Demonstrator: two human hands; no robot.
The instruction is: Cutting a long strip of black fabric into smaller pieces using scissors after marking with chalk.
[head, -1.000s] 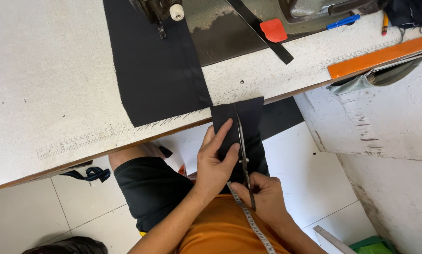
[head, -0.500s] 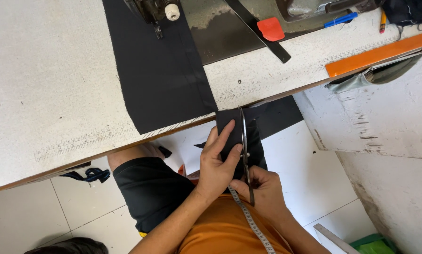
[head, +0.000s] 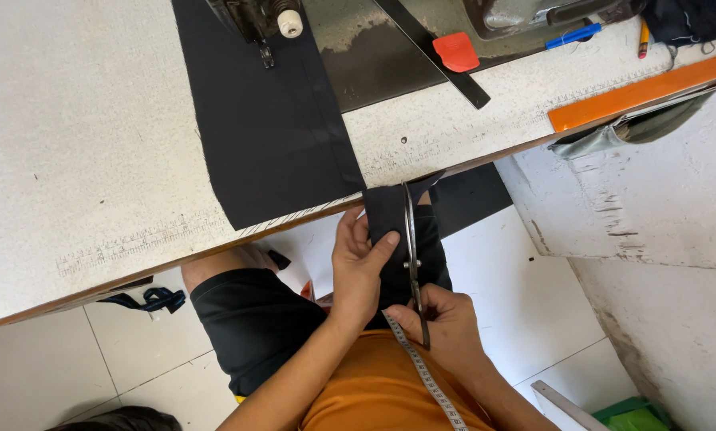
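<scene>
Head view shows a white worktop (head: pixel 79 136) carrying a large black cloth panel (head: pixel 270 136), with an orange ruler (head: pixel 637 92) along its far edge. Just below the edge, the left hand (head: pixel 358 271) grips a small black fabric piece (head: pixel 390 219), while the right hand (head: pixel 446 319) holds scissors (head: pixel 411 255), blades running up over that piece.

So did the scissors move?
Yes. The scissors have gone forward along the black cloth, so their tips are nearer the edge of the table than before.
</scene>
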